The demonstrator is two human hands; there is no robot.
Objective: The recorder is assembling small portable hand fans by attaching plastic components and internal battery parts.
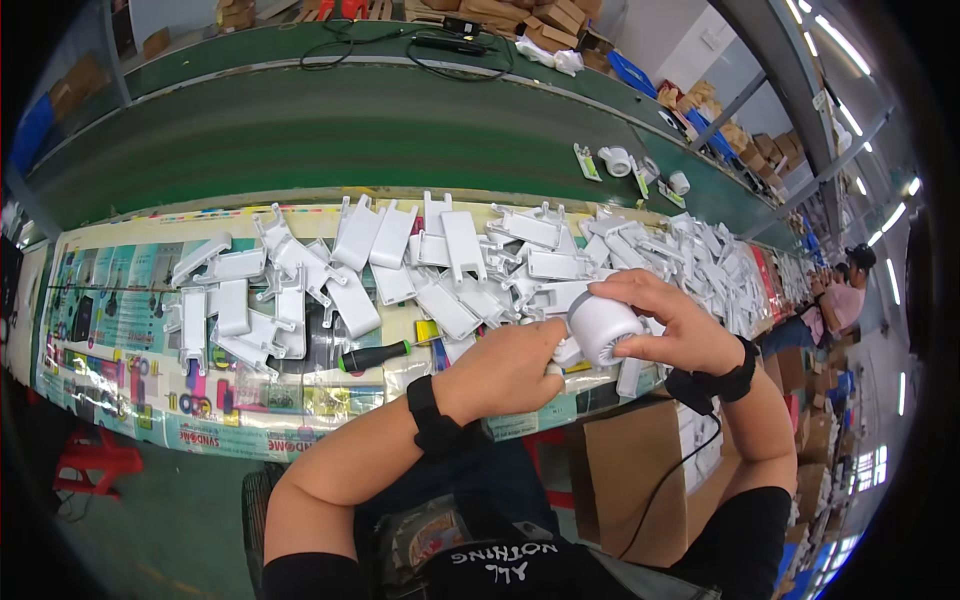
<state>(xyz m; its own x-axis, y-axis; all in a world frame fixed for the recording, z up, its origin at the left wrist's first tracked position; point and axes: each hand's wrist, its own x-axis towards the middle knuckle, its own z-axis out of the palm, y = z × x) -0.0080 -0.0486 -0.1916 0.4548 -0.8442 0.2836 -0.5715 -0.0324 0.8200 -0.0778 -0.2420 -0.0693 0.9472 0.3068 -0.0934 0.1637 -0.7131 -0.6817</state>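
A round white plastic housing (603,328) with a grey band and a vented end is tilted above the table's near edge. The fingers and thumb of my right hand (675,325) grip it from the right side. Against its left side, my left hand (508,368) is closed around a small white plastic part (568,354), mostly hidden by the fingers. Whether that part is joined to the housing cannot be made out. A screwdriver (375,356) with a black and green handle lies left of my left hand. Beyond both hands spread many white plastic shell pieces (462,245).
A green conveyor belt (300,140) runs behind the table, carrying several white round parts (616,160) at the right. An open cardboard box (630,480) stands below the table edge. A red stool (98,458) is at lower left. Another person (840,300) sits far right.
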